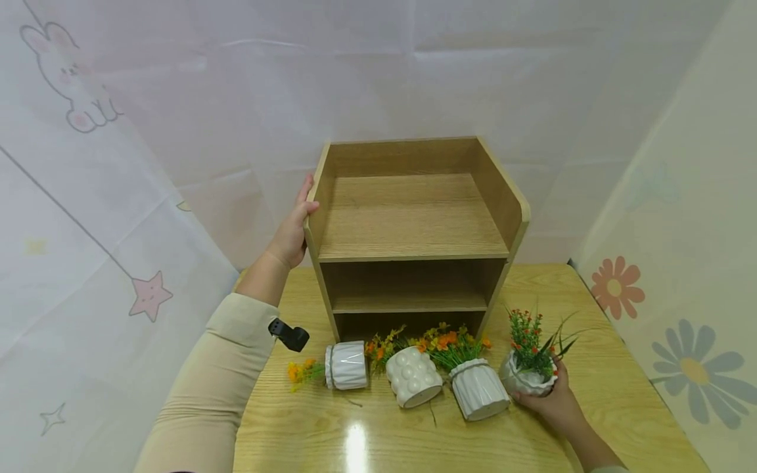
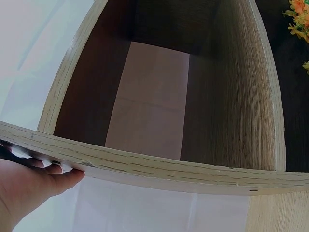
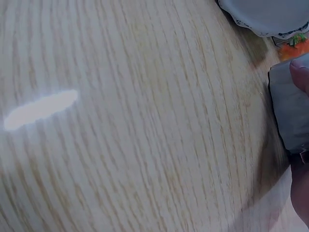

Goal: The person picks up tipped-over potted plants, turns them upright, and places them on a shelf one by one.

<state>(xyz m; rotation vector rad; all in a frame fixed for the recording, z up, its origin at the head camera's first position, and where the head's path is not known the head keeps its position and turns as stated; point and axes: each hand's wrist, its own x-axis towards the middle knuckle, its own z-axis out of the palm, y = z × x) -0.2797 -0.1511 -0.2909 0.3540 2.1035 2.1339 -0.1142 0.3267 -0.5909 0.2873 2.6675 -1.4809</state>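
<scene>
My left hand (image 1: 292, 233) rests against the outside of the left side panel of a small wooden shelf (image 1: 414, 226). In the left wrist view its fingers (image 2: 65, 180) lie along the panel's outer face, close to the front edge. Low on the right, my right hand (image 1: 558, 407) grips a potted plant (image 1: 528, 378) in a white pot, with red flowers and green leaves. This pot stands upright, its opening facing up. At the right wrist view's edge, the thumb (image 3: 300, 75) presses on the pot's pale side (image 3: 288, 108).
Three more white pots lie on their sides before the shelf: a ribbed one (image 1: 347, 366) at left, a bubbled one (image 1: 412, 378) in the middle, a pleated one (image 1: 480, 391) at right, with orange and yellow flowers. Printed cloth walls (image 1: 195, 98) surround the wooden table (image 1: 307, 433).
</scene>
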